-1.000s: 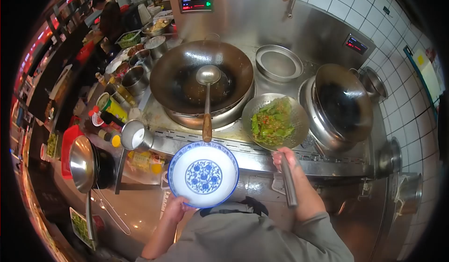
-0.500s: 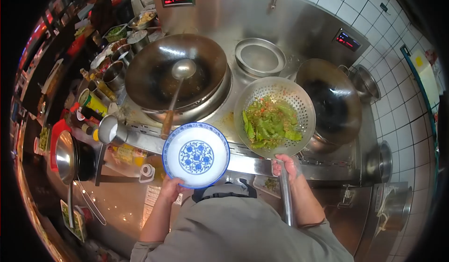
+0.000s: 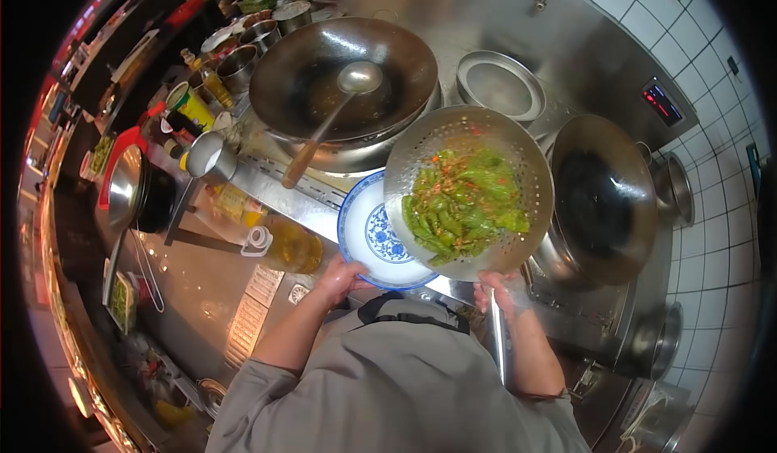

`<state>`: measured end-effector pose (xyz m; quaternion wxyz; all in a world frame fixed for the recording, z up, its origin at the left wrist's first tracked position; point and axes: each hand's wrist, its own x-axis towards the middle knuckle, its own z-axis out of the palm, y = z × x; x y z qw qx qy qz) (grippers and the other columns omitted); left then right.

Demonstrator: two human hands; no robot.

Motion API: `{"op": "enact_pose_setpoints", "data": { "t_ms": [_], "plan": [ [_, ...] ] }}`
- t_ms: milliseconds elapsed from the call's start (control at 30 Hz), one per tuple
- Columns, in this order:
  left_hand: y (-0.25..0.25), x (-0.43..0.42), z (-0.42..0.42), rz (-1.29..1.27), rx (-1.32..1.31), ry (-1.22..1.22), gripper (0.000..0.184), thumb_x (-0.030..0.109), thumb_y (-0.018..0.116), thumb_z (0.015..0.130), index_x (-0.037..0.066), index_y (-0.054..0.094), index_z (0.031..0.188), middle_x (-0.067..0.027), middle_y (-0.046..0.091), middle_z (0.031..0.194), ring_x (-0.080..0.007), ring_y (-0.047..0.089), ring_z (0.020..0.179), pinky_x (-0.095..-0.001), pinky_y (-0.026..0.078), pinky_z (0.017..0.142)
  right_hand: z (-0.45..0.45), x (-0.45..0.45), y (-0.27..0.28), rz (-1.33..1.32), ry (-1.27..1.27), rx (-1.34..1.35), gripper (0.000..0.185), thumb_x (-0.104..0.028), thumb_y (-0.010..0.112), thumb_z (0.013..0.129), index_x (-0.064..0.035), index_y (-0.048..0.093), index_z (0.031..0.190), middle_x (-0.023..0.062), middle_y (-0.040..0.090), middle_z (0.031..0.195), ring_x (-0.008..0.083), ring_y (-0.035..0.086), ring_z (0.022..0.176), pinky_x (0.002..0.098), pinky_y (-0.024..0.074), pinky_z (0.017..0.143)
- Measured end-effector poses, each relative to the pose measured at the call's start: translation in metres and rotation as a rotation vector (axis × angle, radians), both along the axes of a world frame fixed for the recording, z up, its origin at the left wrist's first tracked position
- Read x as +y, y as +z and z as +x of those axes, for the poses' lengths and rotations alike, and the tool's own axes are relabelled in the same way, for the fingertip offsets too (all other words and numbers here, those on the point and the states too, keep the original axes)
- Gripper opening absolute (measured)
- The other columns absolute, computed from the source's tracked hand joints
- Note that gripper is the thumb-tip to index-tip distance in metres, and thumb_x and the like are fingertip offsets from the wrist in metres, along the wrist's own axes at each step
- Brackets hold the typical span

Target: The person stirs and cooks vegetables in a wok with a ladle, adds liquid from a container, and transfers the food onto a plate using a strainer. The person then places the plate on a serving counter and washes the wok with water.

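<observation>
My left hand (image 3: 343, 280) grips the near rim of a white plate (image 3: 360, 247) with a blue floral pattern. My right hand (image 3: 501, 291) is wrapped round the handle of a large perforated strainer (image 3: 522, 251). Cooked green peppers (image 3: 465, 202) with bits of chopped red and tan seasoning lie in the strainer. Its left side overlaps the plate from above and hides the plate's right part. Whether the two touch, I cannot tell.
A big wok (image 3: 283, 89) with a ladle (image 3: 360, 78) in it stands behind the plate. Another wok (image 3: 603, 202) sits at the right. An oil jug (image 3: 291, 244), a metal pot (image 3: 212, 158) and several seasoning containers are at the left. A round metal pan (image 3: 502, 86) rests at the back.
The strainer has come over the plate's right side, and the plate has moved under it. The peppers have shifted toward the strainer's near left. The camera view has turned.
</observation>
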<state>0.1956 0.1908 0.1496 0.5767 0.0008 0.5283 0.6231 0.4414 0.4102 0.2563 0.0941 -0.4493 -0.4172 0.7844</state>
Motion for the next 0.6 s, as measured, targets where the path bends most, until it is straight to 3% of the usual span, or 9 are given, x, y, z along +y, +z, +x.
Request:
{"op": "enact_pose_setpoints", "data": {
  "t_ms": [67, 167, 200, 367, 600],
  "plan": [
    [0.006, 0.002, 0.001, -0.004, -0.013, 0.016, 0.055, -0.003, 0.053, 0.075, 0.002, 0.037, 0.127, -0.0158, 0.057, 0.109, -0.03, 0.064, 0.09, -0.0387, 0.058, 0.072, -0.007, -0.001, -0.008, 0.034, 0.073, -0.022, 0.018, -0.005, 0.059, 0.082, 0.0002, 0.046, 0.094, 0.0127, 0.052, 0.067, 0.0189, 0.049, 0.045, 0.0327, 0.0403, 0.035],
    [0.004, 0.004, 0.002, -0.049, 0.001, 0.044, 0.06, -0.003, 0.054, 0.074, 0.003, 0.035, 0.129, -0.0168, 0.056, 0.111, -0.0302, 0.064, 0.09, -0.04, 0.058, 0.073, -0.018, 0.003, -0.033, 0.049, 0.136, -0.031, 0.024, 0.004, 0.05, 0.08, -0.0026, 0.038, 0.1, 0.0109, 0.049, 0.062, 0.017, 0.047, 0.039, 0.0309, 0.0384, 0.03],
    [0.001, 0.004, 0.003, -0.055, -0.034, 0.065, 0.065, -0.003, 0.055, 0.072, 0.005, 0.031, 0.132, -0.017, 0.056, 0.113, -0.0303, 0.064, 0.09, -0.0409, 0.058, 0.072, -0.021, 0.002, -0.034, 0.096, 0.147, -0.041, 0.023, 0.004, 0.049, 0.08, -0.0023, 0.039, 0.099, 0.0106, 0.049, 0.062, 0.0164, 0.046, 0.039, 0.0304, 0.0381, 0.03],
    [0.011, 0.004, 0.006, -0.023, -0.017, 0.076, 0.057, -0.005, 0.053, 0.073, 0.001, 0.037, 0.127, -0.0162, 0.059, 0.109, -0.028, 0.065, 0.089, -0.0392, 0.058, 0.074, -0.039, -0.003, -0.014, 0.301, 0.162, 0.063, 0.014, 0.004, 0.048, 0.08, -0.0013, 0.045, 0.093, 0.0077, 0.05, 0.059, 0.0136, 0.047, 0.038, 0.0282, 0.0372, 0.029],
    [0.02, 0.004, 0.006, 0.007, -0.011, 0.093, 0.056, -0.005, 0.054, 0.073, -0.002, 0.037, 0.126, -0.017, 0.06, 0.107, -0.0278, 0.066, 0.086, -0.039, 0.058, 0.071, -0.037, 0.012, -0.016, 0.61, 0.154, -0.11, 0.004, 0.0, 0.05, 0.081, -0.0022, 0.049, 0.084, 0.0047, 0.049, 0.052, 0.0131, 0.047, 0.036, 0.0276, 0.0375, 0.03]
  ]
}}
